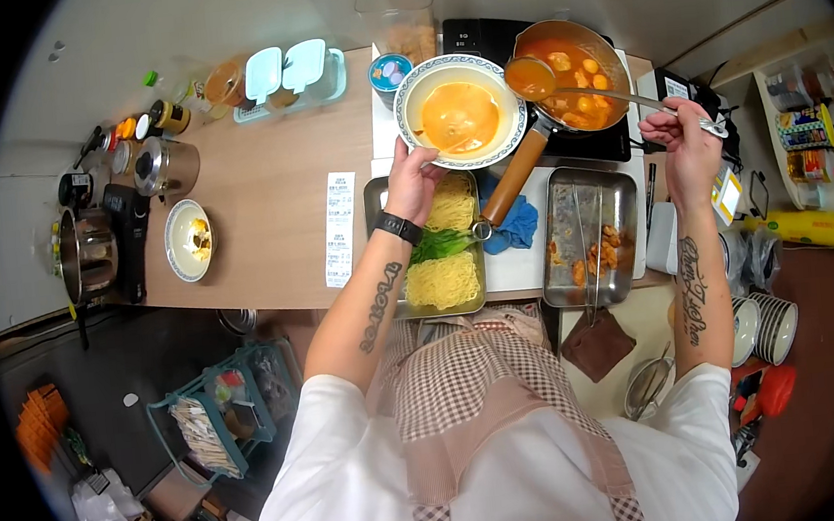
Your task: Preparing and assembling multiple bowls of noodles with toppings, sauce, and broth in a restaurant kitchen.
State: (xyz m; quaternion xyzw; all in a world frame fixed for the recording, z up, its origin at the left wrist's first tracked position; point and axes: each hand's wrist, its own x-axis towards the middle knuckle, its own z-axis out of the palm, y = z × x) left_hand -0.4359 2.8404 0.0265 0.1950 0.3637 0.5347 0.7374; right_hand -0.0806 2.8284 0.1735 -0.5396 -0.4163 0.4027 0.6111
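My left hand [412,183] grips the lower edge of a white bowl with a blue patterned rim [494,77]; orange broth lies in it. My right hand [680,128] is closed around the handle of a metal ladle [636,98]. The ladle's cup is filled with orange soup and hangs between the bowl's right rim and a saucepan [614,57]. In the saucepan are red-orange soup, round yellowish pieces and chunks; its wooden handle [515,177] points toward me. Below the bowl, a metal tray [373,203] carries two portions of yellow noodles [442,283] with green leafy vegetables [438,244] between them.
Right of the blue cloth [515,226] stands a metal tray [617,193] with tongs and browned pieces. A black cooktop [472,37] sits under the saucepan. Left are a second bowl [177,254], paper slips [340,229], a light-blue container set [289,105], jars and a lidded pot [167,166].
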